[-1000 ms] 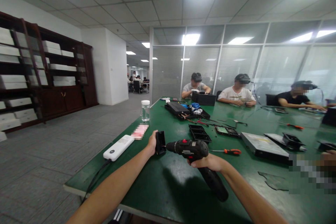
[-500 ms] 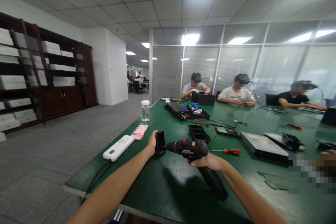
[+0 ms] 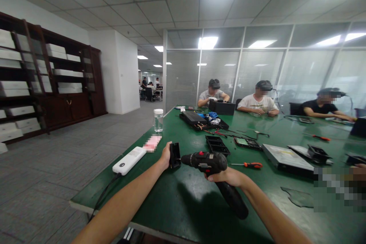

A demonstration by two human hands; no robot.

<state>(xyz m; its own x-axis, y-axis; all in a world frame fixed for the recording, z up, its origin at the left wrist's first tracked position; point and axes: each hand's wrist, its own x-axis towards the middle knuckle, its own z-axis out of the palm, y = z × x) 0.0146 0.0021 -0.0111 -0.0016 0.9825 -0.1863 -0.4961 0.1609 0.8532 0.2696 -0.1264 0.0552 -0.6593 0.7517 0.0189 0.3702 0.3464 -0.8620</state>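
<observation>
Background people (image 3: 145, 83) elsewhere; drill (image 3: 217, 164) label (image 3: 211, 156) illegible

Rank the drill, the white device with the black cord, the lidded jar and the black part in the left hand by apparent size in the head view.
1. Drill
2. White device
3. Jar and black part: too alike to rank

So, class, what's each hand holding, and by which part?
Right hand: drill, by its upper handle. Left hand: black piece, by its left side.
</observation>
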